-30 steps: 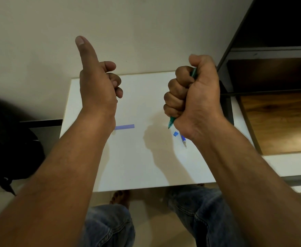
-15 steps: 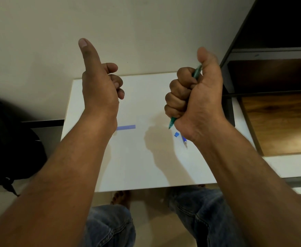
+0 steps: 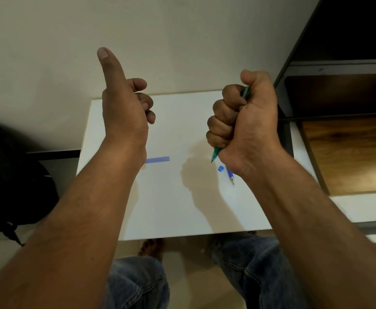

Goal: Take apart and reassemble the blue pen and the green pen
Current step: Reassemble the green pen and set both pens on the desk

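Observation:
My right hand (image 3: 245, 121) is a fist around the green pen (image 3: 216, 153), whose tip sticks out below the fist and whose top shows by the thumb. My left hand (image 3: 124, 101) is raised above the white table (image 3: 182, 208), thumb straight up and fingers curled, with nothing in it. On the table lie parts of the blue pen: a blue barrel piece (image 3: 158, 159) partly behind my left wrist, a small blue cap piece (image 3: 220, 168), and the blue tip section (image 3: 231, 177) half hidden under my right hand.
A dark bag (image 3: 8, 175) lies on the floor at the left. A shelf unit with a wooden board (image 3: 347, 152) stands to the right of the table. A plain wall rises behind. My knees in jeans (image 3: 138, 284) show below the table's front edge.
My right thumb, raised half a second ago, has folded back down over the green pen's top. My left hand has stayed up with little movement.

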